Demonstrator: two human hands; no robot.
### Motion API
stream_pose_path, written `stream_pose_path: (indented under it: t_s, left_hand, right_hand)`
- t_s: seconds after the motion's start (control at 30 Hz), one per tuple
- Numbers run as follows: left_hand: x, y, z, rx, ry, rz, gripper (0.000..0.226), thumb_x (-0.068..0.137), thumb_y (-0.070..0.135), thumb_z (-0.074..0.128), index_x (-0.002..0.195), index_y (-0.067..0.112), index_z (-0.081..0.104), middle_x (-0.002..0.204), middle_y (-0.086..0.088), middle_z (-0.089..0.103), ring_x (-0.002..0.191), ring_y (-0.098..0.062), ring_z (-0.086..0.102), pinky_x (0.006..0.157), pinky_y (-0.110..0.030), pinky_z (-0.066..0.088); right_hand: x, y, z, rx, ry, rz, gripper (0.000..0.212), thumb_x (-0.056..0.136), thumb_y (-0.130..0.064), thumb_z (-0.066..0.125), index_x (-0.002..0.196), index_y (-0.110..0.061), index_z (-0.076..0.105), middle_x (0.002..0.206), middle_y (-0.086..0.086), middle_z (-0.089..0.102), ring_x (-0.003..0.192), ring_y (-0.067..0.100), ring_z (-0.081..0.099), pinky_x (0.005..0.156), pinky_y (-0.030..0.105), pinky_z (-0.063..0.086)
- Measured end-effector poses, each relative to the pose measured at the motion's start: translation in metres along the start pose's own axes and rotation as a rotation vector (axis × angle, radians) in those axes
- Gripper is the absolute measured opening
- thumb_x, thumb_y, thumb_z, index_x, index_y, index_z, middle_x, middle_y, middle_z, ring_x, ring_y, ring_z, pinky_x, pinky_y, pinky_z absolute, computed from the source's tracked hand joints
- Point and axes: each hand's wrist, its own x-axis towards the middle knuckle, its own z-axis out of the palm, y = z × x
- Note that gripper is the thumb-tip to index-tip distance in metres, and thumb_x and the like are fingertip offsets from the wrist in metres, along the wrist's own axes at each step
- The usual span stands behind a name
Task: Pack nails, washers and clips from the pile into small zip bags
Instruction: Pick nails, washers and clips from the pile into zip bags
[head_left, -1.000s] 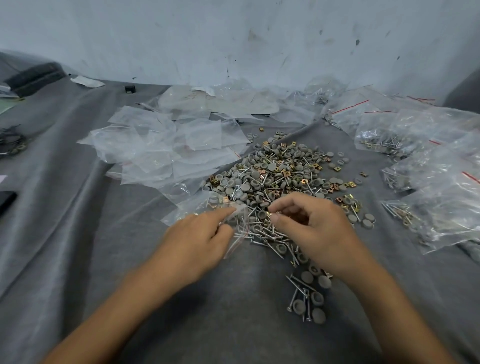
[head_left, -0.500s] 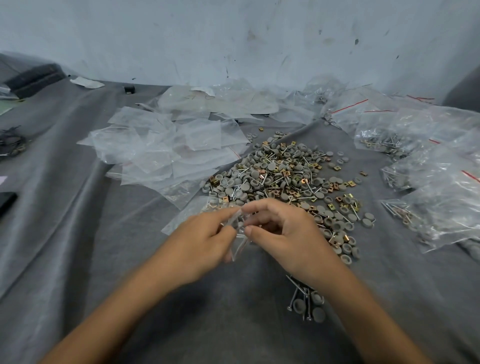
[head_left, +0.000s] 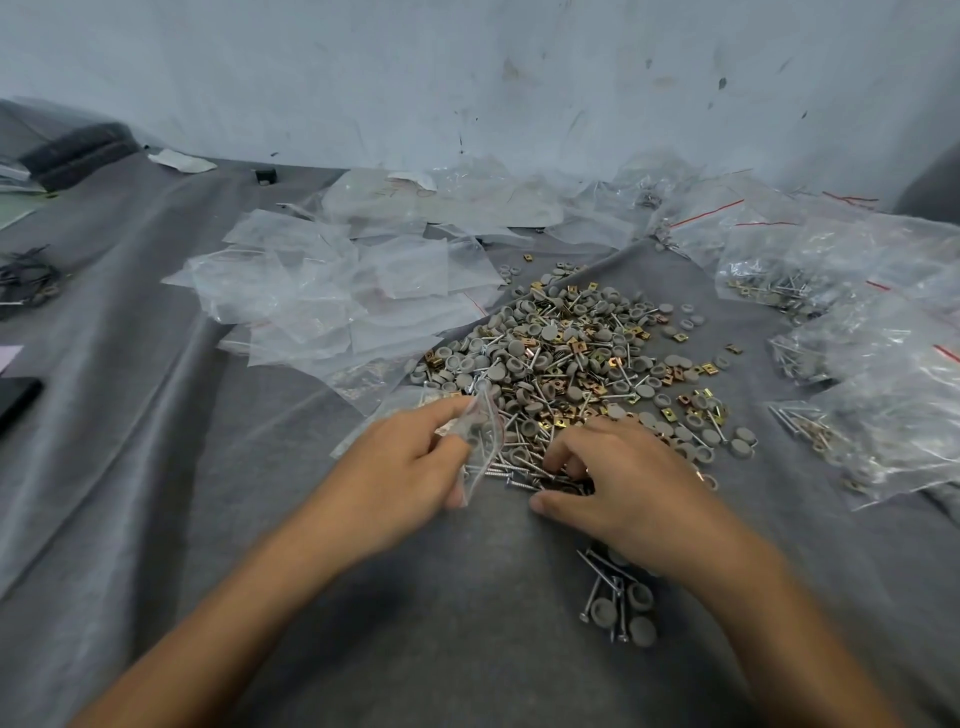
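Just at the near edge of the pile (head_left: 571, 358) of grey washers (head_left: 511, 347), brass-coloured clips (head_left: 577, 344) and nails (head_left: 511, 470), a person's left hand (head_left: 410, 467) pinches a small clear zip bag (head_left: 482, 426) between thumb and fingers, holding it raised off the cloth-covered tabletop (head_left: 156, 415). The right hand (head_left: 623, 478) rests fingers-down on a loose row of nails, thumb spread apart; whether anything is caught under its curled fingers cannot be told.

The nails lie flat between the two hands, their long axes running roughly across the view, from one hand toward the other. The right hand is the nearer, already touching them, and the bag sits just to their left (which end is its mouth is not clear). Any transfer looks a short leftward carry, with each nail probably needing to be turned end-on to enter.

Empty bags (head_left: 337, 296) lie beyond the left hand and filled bags (head_left: 857, 364) to the right.
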Motion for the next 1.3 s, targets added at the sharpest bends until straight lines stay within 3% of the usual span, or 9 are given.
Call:
stream_pose_path:
  t_s: [0.13,0.37,0.57,0.7,0.87,1.0,1.13,1.23,1.3]
  left_hand:
    - [0.0,-0.001,0.001,0.005,-0.013,0.003,0.044,0.079,0.05,0.032,0.106,0.084,0.04,0.067,0.008,0.073,0.061,-0.009,0.065,0.075,-0.039,0.056]
    - [0.0,-0.002,0.001,0.019,-0.001,0.004,0.044,0.08,0.048,0.033,0.107,0.082,0.041,0.067,0.009,0.073,0.055,-0.006,0.061,0.066,-0.035,0.053]
    - [-0.002,-0.001,0.0,0.023,-0.02,0.004,0.042,0.081,0.048,0.033,0.106,0.08,0.044,0.067,0.008,0.073,0.059,-0.016,0.064,0.07,-0.045,0.056]
    - [-0.001,0.0,0.001,0.019,-0.015,0.001,0.043,0.08,0.049,0.033,0.104,0.083,0.042,0.067,0.008,0.073,0.058,-0.012,0.063,0.071,-0.044,0.057]
    - [0.0,0.0,0.003,0.028,-0.022,0.011,0.045,0.085,0.042,0.036,0.11,0.079,0.043,0.067,0.008,0.073,0.06,-0.011,0.065,0.072,-0.042,0.057]
    - [0.0,-0.001,0.004,0.026,-0.032,0.02,0.045,0.083,0.047,0.034,0.111,0.081,0.041,0.068,0.009,0.073,0.063,-0.01,0.067,0.073,-0.043,0.057]
    - [0.001,-0.001,0.006,0.028,-0.029,0.025,0.049,0.082,0.042,0.035,0.114,0.08,0.041,0.068,0.011,0.073,0.065,-0.002,0.066,0.075,-0.038,0.056]
    - [0.001,-0.001,0.006,0.024,-0.026,0.023,0.05,0.082,0.042,0.035,0.115,0.079,0.042,0.067,0.011,0.073,0.063,-0.003,0.065,0.073,-0.037,0.056]
    - [0.0,0.0,0.005,0.023,-0.023,0.028,0.049,0.083,0.042,0.036,0.11,0.082,0.041,0.067,0.01,0.073,0.062,-0.002,0.065,0.074,-0.036,0.056]
  right_hand:
    - [0.002,-0.006,0.002,-0.01,-0.003,-0.033,0.021,0.092,-0.056,0.062,0.1,-0.036,0.057,0.089,-0.021,0.045,0.096,0.008,0.044,0.078,0.031,0.037]
    - [0.0,-0.007,0.003,-0.009,0.005,-0.052,0.018,0.1,-0.048,0.051,0.098,-0.031,0.056,0.094,-0.016,0.05,0.097,0.009,0.046,0.085,0.032,0.043]
    - [0.002,-0.002,0.002,0.13,0.101,-0.028,0.015,0.104,-0.042,0.044,0.092,-0.034,0.049,0.088,-0.017,0.053,0.084,0.0,0.048,0.069,0.027,0.037]
    - [0.001,0.002,0.0,0.356,0.231,-0.042,0.014,0.101,-0.041,0.05,0.09,-0.035,0.055,0.072,-0.007,0.063,0.065,0.008,0.056,0.054,0.024,0.039]
    - [0.001,-0.01,0.001,0.588,0.269,-0.093,0.011,0.097,-0.025,0.066,0.092,-0.034,0.069,0.08,-0.015,0.069,0.065,0.003,0.06,0.057,0.015,0.043]
    - [0.0,-0.017,0.006,0.434,0.287,-0.036,0.012,0.092,-0.026,0.069,0.093,-0.038,0.073,0.078,-0.019,0.068,0.081,-0.003,0.063,0.066,0.012,0.046]
    - [0.001,-0.024,0.01,0.266,0.318,-0.072,0.017,0.094,-0.028,0.066,0.108,-0.034,0.074,0.096,-0.021,0.064,0.091,-0.01,0.055,0.077,0.006,0.039]
    - [0.001,-0.026,0.011,0.349,0.357,-0.112,0.02,0.093,-0.028,0.07,0.112,-0.033,0.073,0.096,-0.021,0.067,0.091,-0.008,0.06,0.078,0.009,0.045]
    - [0.001,-0.024,0.009,0.45,0.404,-0.092,0.012,0.09,-0.027,0.074,0.1,-0.033,0.07,0.085,-0.02,0.068,0.085,-0.002,0.064,0.072,0.014,0.05]
